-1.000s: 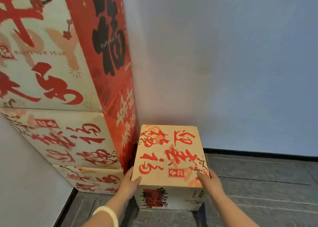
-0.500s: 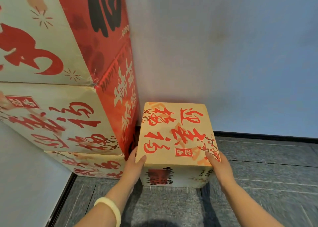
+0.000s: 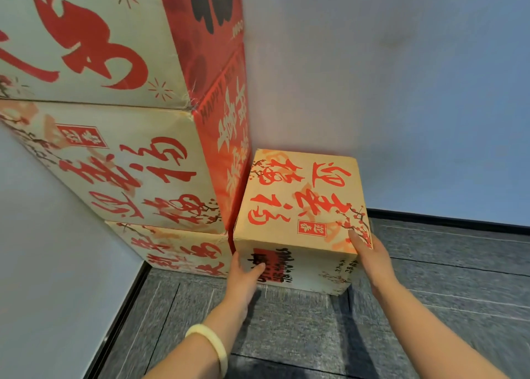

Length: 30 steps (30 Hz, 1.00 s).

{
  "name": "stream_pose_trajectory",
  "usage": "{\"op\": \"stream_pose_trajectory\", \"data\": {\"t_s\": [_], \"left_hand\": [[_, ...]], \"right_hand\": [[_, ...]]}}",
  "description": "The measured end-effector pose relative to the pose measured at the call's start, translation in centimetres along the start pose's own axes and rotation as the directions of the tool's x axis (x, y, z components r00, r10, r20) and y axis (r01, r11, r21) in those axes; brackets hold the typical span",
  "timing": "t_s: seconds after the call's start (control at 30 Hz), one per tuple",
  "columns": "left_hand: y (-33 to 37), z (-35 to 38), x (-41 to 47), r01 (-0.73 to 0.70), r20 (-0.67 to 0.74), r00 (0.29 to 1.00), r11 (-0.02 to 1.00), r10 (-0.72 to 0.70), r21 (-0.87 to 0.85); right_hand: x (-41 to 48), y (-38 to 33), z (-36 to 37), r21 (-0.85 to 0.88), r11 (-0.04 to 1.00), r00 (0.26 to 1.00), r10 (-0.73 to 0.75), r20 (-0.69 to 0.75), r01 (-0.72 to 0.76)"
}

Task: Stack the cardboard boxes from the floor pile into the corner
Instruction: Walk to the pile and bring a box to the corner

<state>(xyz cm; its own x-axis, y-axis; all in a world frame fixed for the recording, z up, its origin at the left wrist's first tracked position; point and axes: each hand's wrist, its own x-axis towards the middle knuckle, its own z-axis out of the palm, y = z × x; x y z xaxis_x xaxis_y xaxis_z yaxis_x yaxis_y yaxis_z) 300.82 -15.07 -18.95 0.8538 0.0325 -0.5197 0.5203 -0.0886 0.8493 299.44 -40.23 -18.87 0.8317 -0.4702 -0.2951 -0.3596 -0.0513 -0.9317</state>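
Observation:
A small tan cardboard box (image 3: 301, 195) with red brush lettering stands on the grey floor against the back wall, right beside a stack of boxes (image 3: 120, 160). My left hand (image 3: 243, 275) lies flat against the box's front face at its lower left. My right hand (image 3: 370, 252) rests on the box's near right top corner, fingers over the edge. The stack in the corner has three printed boxes visible, one on top of another, the top one (image 3: 94, 37) largest.
A pale wall (image 3: 401, 91) runs behind the boxes, with a dark skirting strip (image 3: 447, 219) at its foot. Another wall (image 3: 51, 278) closes the left side. Grey carpet tiles (image 3: 315, 330) cover the floor to the right and in front.
The small box has come to rest closer to the stack and the wall. My left hand slid from the box's left edge onto its front face. The view has moved closer.

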Motion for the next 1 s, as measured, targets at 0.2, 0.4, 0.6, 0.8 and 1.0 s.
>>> {"op": "stream_pose_trajectory", "data": {"t_s": [0.2, 0.4, 0.6, 0.8, 1.0], "left_hand": [[0.8, -1.3, 0.3, -0.036, -0.027, 0.999, 0.999, 0.037, 0.038], [1.3, -1.8, 0.1, -0.054, -0.028, 0.998, 0.993, 0.057, 0.1], [1.0, -2.3, -0.1, -0.053, -0.057, 0.997, 0.994, 0.058, 0.094], [0.1, -3.1, 0.2, -0.034, -0.052, 0.998, 0.993, 0.04, 0.116], [-0.2, -3.5, 0.5, -0.02, -0.054, 0.998, 0.994, 0.026, 0.112]], "right_hand": [[-0.1, 0.1, 0.1, 0.018, 1.0, 1.0, 0.0, 0.01, 0.0], [-0.2, -0.1, 0.5, 0.012, 1.0, 1.0, 0.012, 0.016, -0.012], [-0.1, 0.1, 0.8, -0.018, 1.0, 1.0, 0.005, 0.017, -0.005], [-0.1, 0.0, 0.9, -0.037, 0.999, 0.999, 0.007, 0.035, -0.006], [0.1, 0.1, 0.7, -0.063, 0.998, 0.998, 0.002, 0.058, 0.002]]}}
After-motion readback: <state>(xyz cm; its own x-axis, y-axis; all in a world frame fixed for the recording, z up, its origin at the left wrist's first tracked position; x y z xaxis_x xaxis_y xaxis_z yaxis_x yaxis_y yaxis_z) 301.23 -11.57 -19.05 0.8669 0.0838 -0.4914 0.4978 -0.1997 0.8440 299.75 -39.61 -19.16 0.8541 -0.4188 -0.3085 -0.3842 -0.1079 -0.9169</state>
